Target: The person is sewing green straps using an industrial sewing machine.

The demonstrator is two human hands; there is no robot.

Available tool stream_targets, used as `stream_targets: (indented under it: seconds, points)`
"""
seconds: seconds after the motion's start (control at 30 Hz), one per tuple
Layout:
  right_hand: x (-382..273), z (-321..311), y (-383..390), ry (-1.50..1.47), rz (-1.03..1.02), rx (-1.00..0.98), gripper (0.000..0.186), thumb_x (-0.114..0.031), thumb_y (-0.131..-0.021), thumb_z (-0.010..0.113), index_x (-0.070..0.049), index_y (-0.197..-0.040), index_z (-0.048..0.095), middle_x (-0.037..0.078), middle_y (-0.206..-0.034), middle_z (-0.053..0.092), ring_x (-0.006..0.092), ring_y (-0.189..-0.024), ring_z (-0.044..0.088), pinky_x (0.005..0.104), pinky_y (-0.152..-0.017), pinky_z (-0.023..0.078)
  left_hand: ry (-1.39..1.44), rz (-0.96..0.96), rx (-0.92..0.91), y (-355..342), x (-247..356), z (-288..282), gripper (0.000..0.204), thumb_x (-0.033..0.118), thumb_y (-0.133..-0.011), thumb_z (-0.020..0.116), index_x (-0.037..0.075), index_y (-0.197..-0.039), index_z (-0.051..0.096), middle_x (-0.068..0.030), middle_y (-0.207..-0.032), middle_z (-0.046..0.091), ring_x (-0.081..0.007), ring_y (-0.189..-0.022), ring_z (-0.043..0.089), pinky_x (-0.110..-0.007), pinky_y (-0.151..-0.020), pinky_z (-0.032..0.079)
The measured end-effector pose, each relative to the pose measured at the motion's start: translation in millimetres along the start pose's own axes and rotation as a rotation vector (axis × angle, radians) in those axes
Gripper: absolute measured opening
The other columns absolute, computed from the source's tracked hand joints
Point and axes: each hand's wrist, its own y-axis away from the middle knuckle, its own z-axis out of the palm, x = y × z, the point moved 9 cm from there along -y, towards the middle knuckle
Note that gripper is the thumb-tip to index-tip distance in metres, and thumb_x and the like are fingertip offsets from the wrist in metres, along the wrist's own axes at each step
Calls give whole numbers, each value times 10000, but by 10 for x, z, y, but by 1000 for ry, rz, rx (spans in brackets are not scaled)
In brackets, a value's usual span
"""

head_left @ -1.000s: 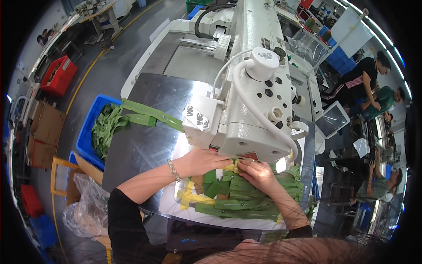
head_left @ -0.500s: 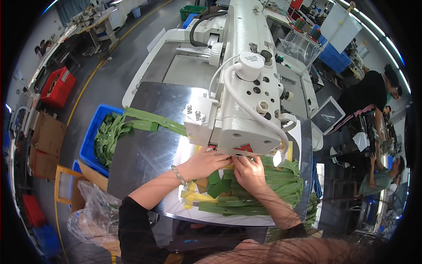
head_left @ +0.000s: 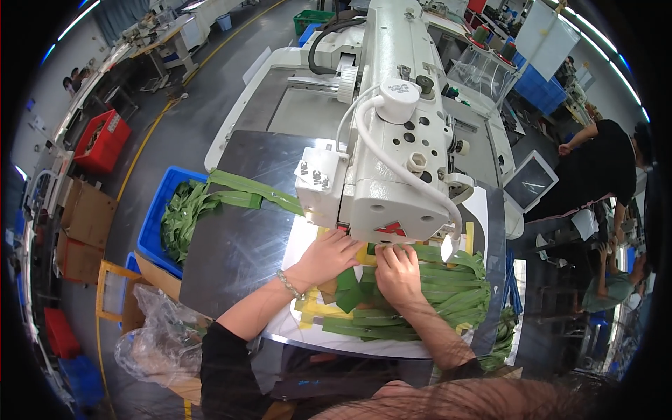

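Note:
My left hand point(head_left: 326, 256), with a beaded bracelet on its wrist, reaches in under the white sewing machine head point(head_left: 392, 203). Its fingers are stretched out and lie low over the yellow-edged work area, tips partly hidden by the machine. Close beside it, my right hand point(head_left: 397, 277) has bent fingers closed at the end of a green fabric strip just below the head. Many flat green fabric strips point(head_left: 434, 287) lie side by side under and right of that hand. A loose green piece point(head_left: 348, 290) sits between the two hands, on a white sheet point(head_left: 280, 325) with yellow tape.
Left of the metal table plate point(head_left: 234, 231), a blue bin point(head_left: 150, 227) holds more green strips, and one strip runs to the machine. A clear plastic bag point(head_left: 161, 343) hangs over a carton. A screen point(head_left: 530, 183) stands right; other people work beyond it.
My hands have moved slightly apart, widening the gap between their fingertips. The whole view has shifted a little. At the right, a person in black has turned and moved an arm.

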Motion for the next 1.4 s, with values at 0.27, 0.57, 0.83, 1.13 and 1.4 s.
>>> stream_targets:
  seconds: [0.27, 0.57, 0.83, 1.13, 1.4]
  points:
    - [4, 12, 15, 45, 0, 20, 370, -78, -718, 597, 25, -1072, 616, 137, -977, 577, 254, -929, 583, 434, -937, 419, -160, -54, -32, 41, 152, 74, 429, 202, -841, 576, 48, -1240, 543, -115, -1053, 577, -262, -1036, 565, -464, -1000, 398]
    - [3, 7, 30, 9, 2, 29, 345, -92, -756, 537, 56, -1059, 609, 153, -959, 547, 288, -942, 588, 451, -966, 413, -324, -80, -62, -57, 237, -20, 421, 173, -842, 521, 99, -1255, 552, -104, -1104, 570, -238, -1077, 547, -579, -995, 355]
    - [25, 56, 28, 4, 5, 64, 362, -78, -737, 538, 76, -1058, 606, 171, -964, 542, 313, -941, 581, 464, -959, 411, -336, -67, -54, -44, 210, 96, 402, 169, -821, 531, 95, -1213, 580, -97, -1119, 567, -241, -1018, 556, -524, -970, 387]
    - [0, 27, 7, 8, 4, 48, 356, -82, -743, 545, 89, -1048, 605, 186, -976, 539, 321, -952, 577, 469, -967, 409, -257, -152, -166, 32, 106, 240, 439, 187, -847, 505, 156, -1285, 528, -123, -1251, 520, -348, -1239, 438, -544, -1045, 300]
    - [-6, 27, 6, 12, -6, 51, 356, -89, -747, 547, 77, -1055, 612, 190, -989, 534, 320, -954, 579, 467, -974, 408, -279, -191, -181, 25, 100, 212, 435, 185, -858, 505, 158, -1292, 528, -105, -1233, 529, -312, -1215, 464, -548, -1027, 318]
